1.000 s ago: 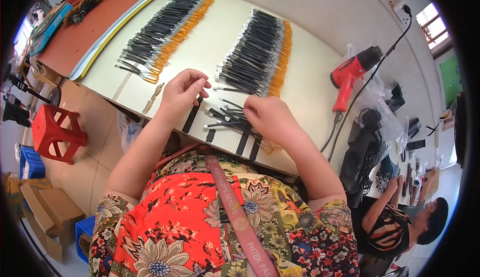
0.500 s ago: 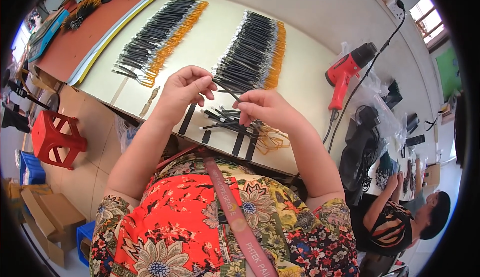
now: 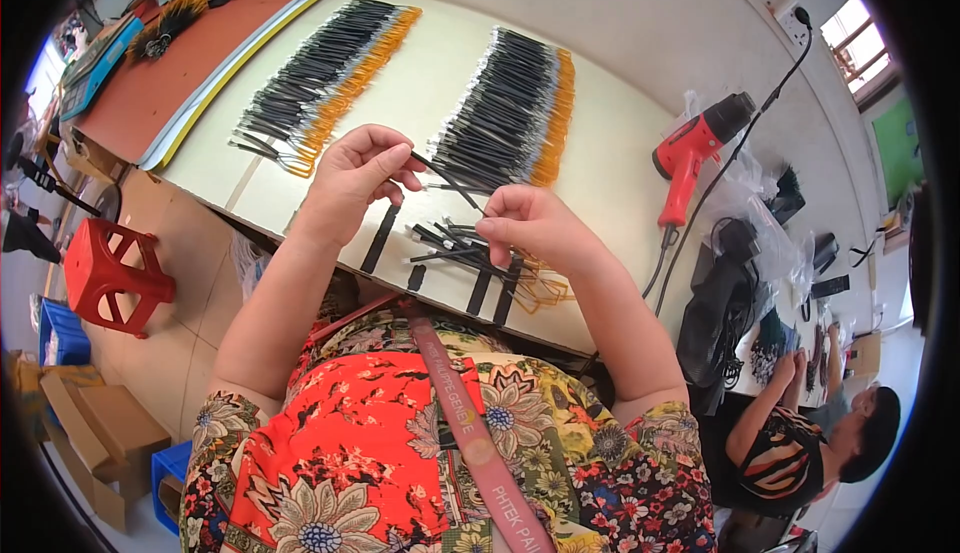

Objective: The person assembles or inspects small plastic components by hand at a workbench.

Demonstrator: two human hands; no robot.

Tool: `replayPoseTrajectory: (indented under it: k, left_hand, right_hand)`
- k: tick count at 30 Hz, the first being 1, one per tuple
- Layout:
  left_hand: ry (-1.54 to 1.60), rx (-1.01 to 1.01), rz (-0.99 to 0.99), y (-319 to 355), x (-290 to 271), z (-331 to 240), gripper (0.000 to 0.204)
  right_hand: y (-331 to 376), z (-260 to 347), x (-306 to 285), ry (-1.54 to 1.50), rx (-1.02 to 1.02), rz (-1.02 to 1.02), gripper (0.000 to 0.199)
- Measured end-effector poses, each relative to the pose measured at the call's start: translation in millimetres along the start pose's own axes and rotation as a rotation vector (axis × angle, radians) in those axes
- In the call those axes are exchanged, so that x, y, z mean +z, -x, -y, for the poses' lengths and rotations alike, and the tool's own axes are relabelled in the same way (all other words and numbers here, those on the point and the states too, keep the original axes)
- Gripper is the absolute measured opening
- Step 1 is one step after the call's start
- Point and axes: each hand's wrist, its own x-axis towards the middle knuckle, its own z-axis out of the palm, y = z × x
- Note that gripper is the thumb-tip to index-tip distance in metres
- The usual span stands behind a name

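A thin black sleeved cable (image 3: 446, 179) is stretched between my two hands above the table. My left hand (image 3: 362, 175) pinches its upper left end between thumb and fingertips. At the lower right end, my right hand (image 3: 525, 223) closes on it the same way. Below my hands lies a loose pile of short black cables (image 3: 450, 249) with white ends and yellow wire loops (image 3: 545, 288). Behind them is a long row of black cables with yellow ends (image 3: 500, 103), and a second similar row (image 3: 325, 78) lies to the left.
A red heat gun (image 3: 690, 158) rests on the right, its cord running to the wall socket. Black strips (image 3: 380, 241) lie along the pale table's (image 3: 440, 53) front edge. A red stool (image 3: 115, 273) stands on the left; another person (image 3: 800, 433) works at far right.
Both hands still hold the cable. My left hand has shifted slightly left and up, my right hand slightly down and right, so more of the cable shows between them.
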Motion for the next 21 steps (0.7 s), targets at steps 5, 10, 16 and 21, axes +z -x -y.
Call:
replayPoseTrajectory:
  k: [5, 10, 16, 21]
  left_hand:
    - [-0.028, 0.013, -0.022, 0, -1, 3, 0.009]
    - [-0.008, 0.004, -0.001, 0, -2, 4, 0.009]
    - [-0.007, -0.042, 0.042, 3, 4, 3, 0.010]
    - [-0.051, -0.060, -0.008, 1, -2, 4, 0.010]
  right_hand:
    - [2, 5, 7, 0.099, -0.008, -0.051, 0.011]
    - [0, 7, 9, 0.186, 0.020, -0.055, 0.013]
    - [-13, 7, 9, 0.331, -0.307, -0.134, 0.022]
    - [0, 22, 13, 0.466, -0.148, -0.249, 0.017]
